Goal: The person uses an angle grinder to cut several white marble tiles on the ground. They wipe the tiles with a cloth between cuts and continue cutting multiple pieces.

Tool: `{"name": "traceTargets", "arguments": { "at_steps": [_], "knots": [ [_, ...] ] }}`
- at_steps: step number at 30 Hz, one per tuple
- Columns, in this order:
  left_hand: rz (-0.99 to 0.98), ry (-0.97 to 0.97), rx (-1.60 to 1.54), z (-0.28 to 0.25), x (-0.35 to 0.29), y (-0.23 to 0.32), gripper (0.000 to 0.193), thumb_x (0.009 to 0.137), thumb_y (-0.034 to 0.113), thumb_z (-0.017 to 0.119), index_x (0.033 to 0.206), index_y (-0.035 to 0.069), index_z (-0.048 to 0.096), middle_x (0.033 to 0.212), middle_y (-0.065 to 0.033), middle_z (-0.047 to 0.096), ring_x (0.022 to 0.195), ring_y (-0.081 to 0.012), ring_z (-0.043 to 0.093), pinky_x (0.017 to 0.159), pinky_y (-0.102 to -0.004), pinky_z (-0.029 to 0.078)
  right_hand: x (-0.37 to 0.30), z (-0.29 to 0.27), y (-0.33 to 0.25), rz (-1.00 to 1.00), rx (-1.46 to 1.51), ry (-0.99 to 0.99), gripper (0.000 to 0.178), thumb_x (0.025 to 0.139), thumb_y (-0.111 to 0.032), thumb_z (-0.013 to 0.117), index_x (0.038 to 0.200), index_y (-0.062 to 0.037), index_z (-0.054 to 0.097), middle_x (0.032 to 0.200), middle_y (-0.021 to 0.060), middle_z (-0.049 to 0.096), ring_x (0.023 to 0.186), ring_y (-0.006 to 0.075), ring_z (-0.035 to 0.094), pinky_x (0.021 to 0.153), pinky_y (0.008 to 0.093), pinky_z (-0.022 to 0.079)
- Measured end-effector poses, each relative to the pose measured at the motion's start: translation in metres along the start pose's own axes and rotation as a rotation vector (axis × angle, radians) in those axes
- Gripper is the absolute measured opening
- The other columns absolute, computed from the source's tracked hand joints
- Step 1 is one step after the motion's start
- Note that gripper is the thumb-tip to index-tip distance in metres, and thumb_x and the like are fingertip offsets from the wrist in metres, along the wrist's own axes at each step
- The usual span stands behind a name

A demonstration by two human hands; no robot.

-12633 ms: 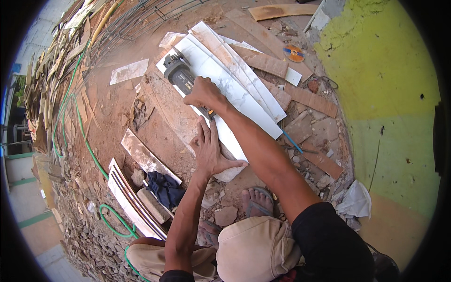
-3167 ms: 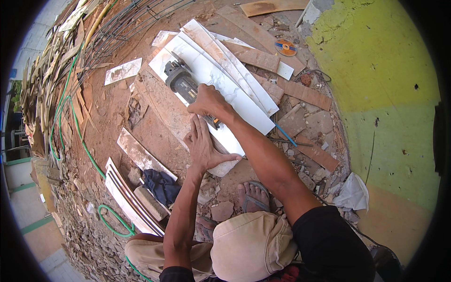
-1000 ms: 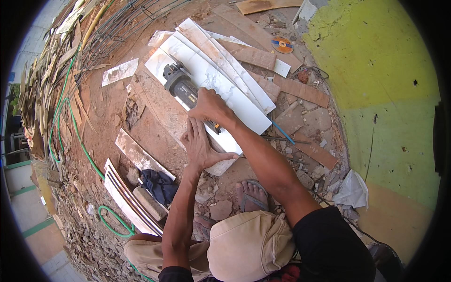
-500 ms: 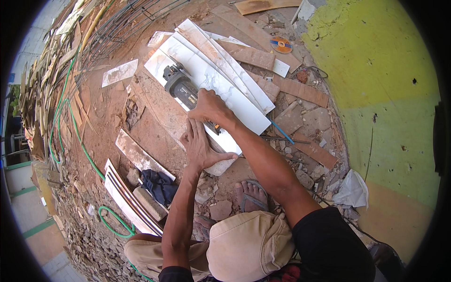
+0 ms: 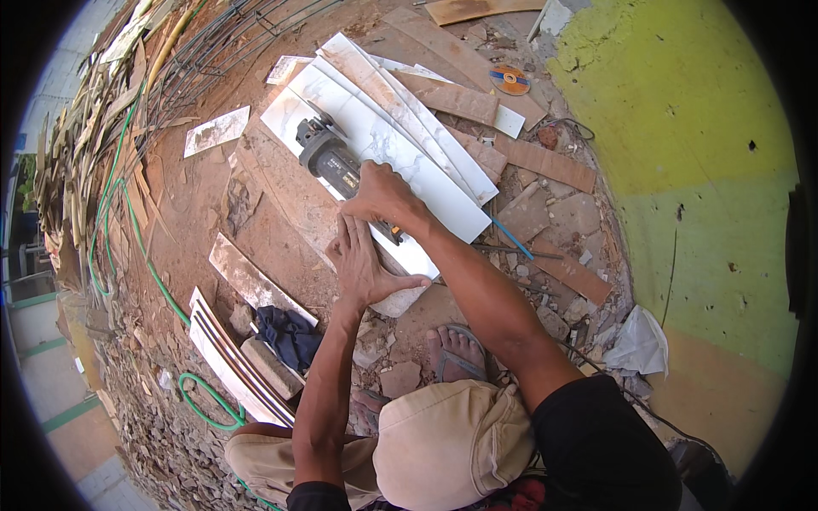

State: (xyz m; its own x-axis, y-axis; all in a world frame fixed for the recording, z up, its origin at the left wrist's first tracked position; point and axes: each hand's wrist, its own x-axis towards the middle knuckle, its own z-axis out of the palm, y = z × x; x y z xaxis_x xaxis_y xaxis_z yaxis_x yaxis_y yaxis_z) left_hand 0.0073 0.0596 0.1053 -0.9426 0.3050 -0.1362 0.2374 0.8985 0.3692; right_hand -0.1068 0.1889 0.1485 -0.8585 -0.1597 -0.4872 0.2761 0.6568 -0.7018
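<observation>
My right hand (image 5: 382, 194) is wrapped around the body of a dark angle grinder (image 5: 334, 163). The grinder lies slantwise over a white marbled tile (image 5: 430, 200), its head and disc toward the far left end. Below it, my left hand (image 5: 362, 266) rests flat near the tile's near edge, thumb spread wide to the right and fingers pointing away under the right hand. The left fingertips are close to the grinder, partly hidden by the right hand. Under the white tile shows a dusty board or slab (image 5: 294, 200).
More tile strips (image 5: 375, 89) overlap beyond the white tile. An orange cutting disc (image 5: 509, 81) lies on a brown plank at the far right. To the left are stacked strips (image 5: 230, 362), a dark cloth (image 5: 288, 336) and a green hose (image 5: 141, 230). A yellow-green wall (image 5: 682, 170) rises on the right.
</observation>
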Motion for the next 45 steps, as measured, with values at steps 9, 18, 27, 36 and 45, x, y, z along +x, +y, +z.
{"name": "traceTargets", "arguments": {
  "at_steps": [9, 18, 27, 36, 45],
  "knots": [
    [0.005, -0.003, -0.022, -0.001, 0.000, 0.000, 0.172, 0.036, 0.096, 0.076, 0.158, -0.009, 0.015, 0.162, -0.0342, 0.021, 0.154, -0.0494, 0.015, 0.112, -0.0611, 0.021, 0.000, 0.001, 0.004, -0.006, -0.011, -0.008, 0.080, 0.073, -0.042, 0.083, 0.124, 0.0152, 0.059, 0.117, 0.0378, 0.067, 0.109, 0.0475, 0.070, 0.090, 0.0474, 0.060],
    [0.019, 0.038, 0.010, -0.001, -0.001, 0.000, 0.164, 0.040, 0.091, 0.080, 0.158, -0.004, 0.019, 0.159, -0.0261, 0.028, 0.149, -0.0469, 0.023, 0.109, -0.0583, 0.025, -0.001, 0.001, 0.004, -0.012, -0.015, -0.005, 0.082, 0.072, -0.044, 0.082, 0.124, 0.0152, 0.059, 0.115, 0.0367, 0.068, 0.107, 0.0473, 0.071, 0.089, 0.0472, 0.060],
    [0.011, 0.011, -0.010, -0.002, -0.001, -0.001, 0.170, 0.036, 0.096, 0.075, 0.157, -0.009, 0.020, 0.163, -0.0339, 0.022, 0.157, -0.0460, 0.010, 0.112, -0.0593, 0.022, -0.017, -0.002, 0.000, 0.020, -0.002, -0.012, 0.067, 0.077, -0.032, 0.081, 0.123, 0.0117, 0.059, 0.120, 0.0345, 0.067, 0.111, 0.0460, 0.069, 0.093, 0.0466, 0.059],
    [0.031, 0.035, 0.009, 0.000, -0.001, -0.001, 0.168, 0.036, 0.096, 0.075, 0.156, -0.009, 0.024, 0.162, -0.0393, 0.019, 0.157, -0.0460, 0.007, 0.113, -0.0587, 0.021, -0.018, 0.001, 0.007, -0.008, 0.018, 0.007, 0.072, 0.078, -0.038, 0.081, 0.123, 0.0128, 0.057, 0.117, 0.0354, 0.066, 0.110, 0.0473, 0.069, 0.093, 0.0479, 0.058],
    [0.026, 0.021, 0.004, -0.001, 0.000, -0.001, 0.168, 0.036, 0.096, 0.076, 0.158, -0.006, 0.024, 0.162, -0.0411, 0.016, 0.157, -0.0469, 0.007, 0.113, -0.0602, 0.021, -0.017, -0.002, 0.004, 0.031, 0.009, -0.047, 0.073, 0.080, -0.037, 0.081, 0.128, 0.0116, 0.055, 0.123, 0.0338, 0.065, 0.113, 0.0465, 0.068, 0.096, 0.0482, 0.057]
  ]
}}
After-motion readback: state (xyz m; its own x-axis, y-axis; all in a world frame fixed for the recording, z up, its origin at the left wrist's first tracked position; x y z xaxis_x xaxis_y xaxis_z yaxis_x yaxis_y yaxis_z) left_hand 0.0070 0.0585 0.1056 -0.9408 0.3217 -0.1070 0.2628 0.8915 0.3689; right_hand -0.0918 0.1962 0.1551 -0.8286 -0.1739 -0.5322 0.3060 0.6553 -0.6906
